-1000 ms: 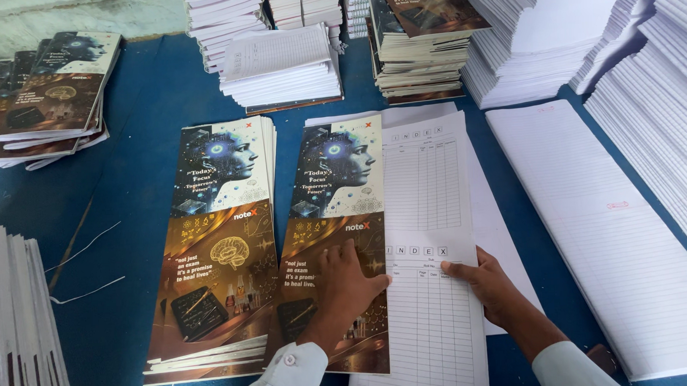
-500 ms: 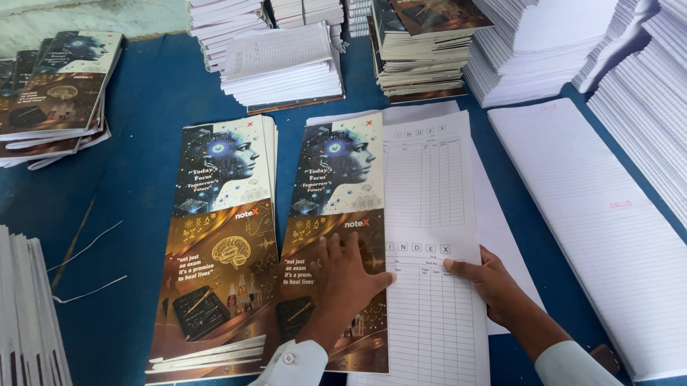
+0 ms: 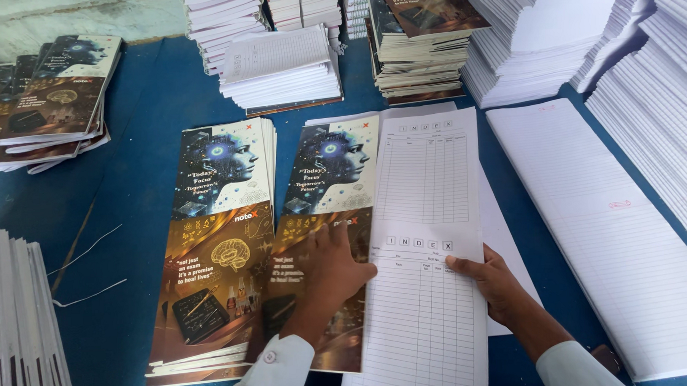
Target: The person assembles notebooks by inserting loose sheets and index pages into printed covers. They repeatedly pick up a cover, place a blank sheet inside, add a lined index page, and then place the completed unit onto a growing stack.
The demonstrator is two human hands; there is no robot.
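Observation:
My left hand [image 3: 327,273] lies flat, fingers spread, on the lower half of a long printed notebook cover [image 3: 331,216] with a brown and dark-blue picture. My right hand [image 3: 495,279] presses on the right edge of a long white ruled index sheet [image 3: 429,236] that lies beside and partly over that cover. More white sheets lie under the index sheet. To the left sits a stack of the same printed covers [image 3: 216,251].
The blue table [image 3: 130,185] carries piles of white ruled paper [image 3: 626,229] at right, bound stacks [image 3: 282,69] and covered notebooks [image 3: 418,42] at the back, more covers [image 3: 43,97] at far left, and paper edges [image 3: 17,318] at the near left.
Both hands stay on the cover and the index sheet; the view has shifted slightly, nothing else has moved.

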